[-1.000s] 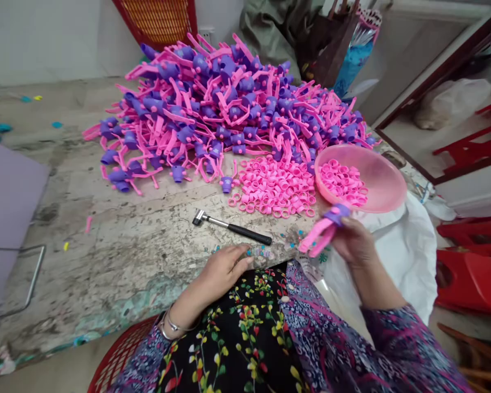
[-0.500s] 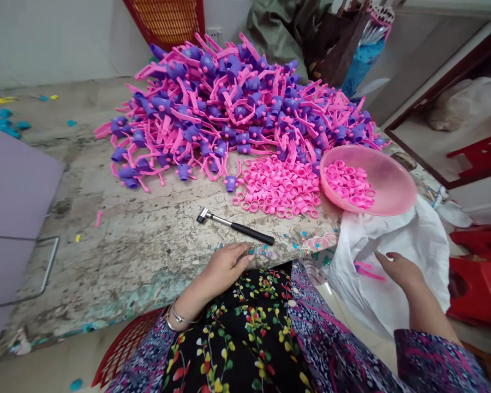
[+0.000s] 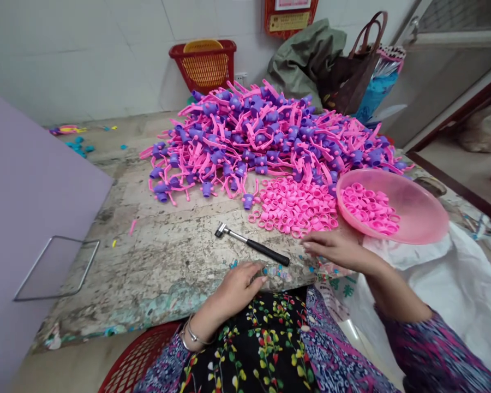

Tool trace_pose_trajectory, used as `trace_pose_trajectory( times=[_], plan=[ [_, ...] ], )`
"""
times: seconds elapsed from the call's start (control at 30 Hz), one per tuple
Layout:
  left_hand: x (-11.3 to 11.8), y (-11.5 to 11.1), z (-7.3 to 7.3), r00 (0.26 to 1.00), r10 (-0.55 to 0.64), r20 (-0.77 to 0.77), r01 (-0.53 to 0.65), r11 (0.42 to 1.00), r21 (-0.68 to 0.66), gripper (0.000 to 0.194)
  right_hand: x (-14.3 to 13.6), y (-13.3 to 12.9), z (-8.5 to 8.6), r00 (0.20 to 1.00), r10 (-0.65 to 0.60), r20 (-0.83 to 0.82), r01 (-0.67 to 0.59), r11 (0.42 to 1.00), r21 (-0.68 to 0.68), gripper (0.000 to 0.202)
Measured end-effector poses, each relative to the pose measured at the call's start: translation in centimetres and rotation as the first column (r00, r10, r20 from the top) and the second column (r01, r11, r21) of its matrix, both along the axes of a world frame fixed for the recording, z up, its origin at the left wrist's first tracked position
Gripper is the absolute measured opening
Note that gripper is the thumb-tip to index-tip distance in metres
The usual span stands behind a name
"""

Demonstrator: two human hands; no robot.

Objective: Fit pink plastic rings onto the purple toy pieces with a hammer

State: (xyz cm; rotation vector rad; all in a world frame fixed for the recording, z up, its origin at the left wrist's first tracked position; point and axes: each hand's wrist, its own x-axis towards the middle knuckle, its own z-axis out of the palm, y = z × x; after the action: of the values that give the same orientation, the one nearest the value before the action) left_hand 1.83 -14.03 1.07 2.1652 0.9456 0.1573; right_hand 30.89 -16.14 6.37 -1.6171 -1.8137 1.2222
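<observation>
My left hand (image 3: 240, 284) rests on the table's front edge, fingers loosely spread and holding nothing. Just in front of it lies a small hammer (image 3: 265, 251) with a black handle and metal head. My right hand (image 3: 331, 248) is over the table edge, fingers stretched out to the left with nothing in them, near the front of a heap of pink rings (image 3: 297, 204). More rings lie in a pink bowl (image 3: 421, 213) on the right. Behind the rings rises a large pile of purple and pink plastic parts (image 3: 245, 131).
A white sack (image 3: 445, 284) hangs at the right below the bowl. A lilac panel (image 3: 36, 191) and a bent wire frame (image 3: 57, 297) stand at the left. Red basket (image 3: 180, 65), green cloth (image 3: 306, 54) and brown bag (image 3: 352, 76) are at the back.
My right hand has moved up and left from the white sack to the table by the rings. The pink and purple pieces near the sack opening no longer show. The view has shifted.
</observation>
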Motion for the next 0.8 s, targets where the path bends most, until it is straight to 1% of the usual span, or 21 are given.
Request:
trace_pose_trajectory(
  times=[0.03, 0.07, 0.1, 0.17, 0.23, 0.33, 0.4, 0.43, 0.5, 0.57, 0.67, 0.73, 0.8],
  plan=[
    [0.0, 0.0, -0.1, 1.000, 0.003, 0.006, -0.003, 1.000, 0.001, 0.037, -1.2, 1.6, -0.3, 0.998, 0.045, 0.043, -0.048, 0.996, 0.075, 0.033],
    [0.0, -0.1, -0.2, 1.000, 0.007, 0.014, -0.007, 1.000, -0.001, 0.036, -2.5, 3.2, -0.6, 0.988, 0.091, 0.124, -0.107, 0.985, 0.136, 0.031],
    [-0.1, -0.1, -0.3, 1.000, 0.012, 0.024, -0.012, 1.000, -0.006, 0.036, -3.7, 4.8, -1.0, 0.965, 0.095, 0.246, -0.145, 0.970, 0.193, 0.030],
    [-0.3, -0.1, -0.6, 0.998, 0.028, 0.052, -0.026, 0.999, -0.027, 0.035, -6.2, 8.0, -1.6, 0.939, 0.059, 0.339, -0.150, 0.957, 0.248, 0.030],
    [-0.6, 0.1, -0.9, 0.994, 0.055, 0.097, -0.049, 0.997, -0.067, 0.033, -8.4, 11.0, -2.2, 0.908, 0.012, 0.418, -0.152, 0.940, 0.305, 0.035],
    [-0.9, 0.8, -1.1, 0.976, 0.126, 0.177, -0.093, 0.979, -0.182, 0.033, -10.9, 14.7, -3.0, 0.848, -0.020, 0.529, -0.194, 0.918, 0.346, 0.049],
    [-0.8, 1.5, -0.9, 0.973, 0.135, 0.189, -0.085, 0.964, -0.252, 0.035, -11.7, 16.5, -3.6, 0.806, -0.015, 0.592, -0.233, 0.910, 0.342, 0.056],
    [-0.5, 1.9, -0.8, 0.974, 0.121, 0.191, -0.065, 0.958, -0.278, 0.036, -12.0, 17.2, -3.9, 0.787, -0.001, 0.617, -0.260, 0.907, 0.333, 0.055],
    [0.3, 2.7, -0.5, 0.978, 0.062, 0.200, 0.004, 0.949, -0.316, 0.035, -12.2, 18.1, -4.2, 0.759, 0.038, 0.650, -0.315, 0.895, 0.316, 0.049],
    [1.5, 3.6, -0.5, 0.975, -0.028, 0.218, 0.101, 0.937, -0.333, 0.033, -12.1, 18.2, -4.1, 0.745, 0.066, 0.663, -0.357, 0.880, 0.313, 0.044],
    [3.4, 4.7, -1.2, 0.956, -0.144, 0.255, 0.231, 0.906, -0.356, 0.031, -12.0, 17.0, -3.5, 0.744, 0.066, 0.665, -0.376, 0.864, 0.335, 0.042],
    [4.1, 4.9, -1.8, 0.941, -0.159, 0.298, 0.281, 0.859, -0.428, 0.029, -12.5, 15.2, -3.5, 0.774, 0.058, 0.631, -0.371, 0.848, 0.378, 0.045],
    [4.0, 4.4, -2.2, 0.935, -0.132, 0.329, 0.293, 0.809, -0.509, 0.026, -13.5, 13.1, -4.2, 0.881, 0.063, 0.469, -0.329, 0.794, 0.511, 0.051]
  ],
)
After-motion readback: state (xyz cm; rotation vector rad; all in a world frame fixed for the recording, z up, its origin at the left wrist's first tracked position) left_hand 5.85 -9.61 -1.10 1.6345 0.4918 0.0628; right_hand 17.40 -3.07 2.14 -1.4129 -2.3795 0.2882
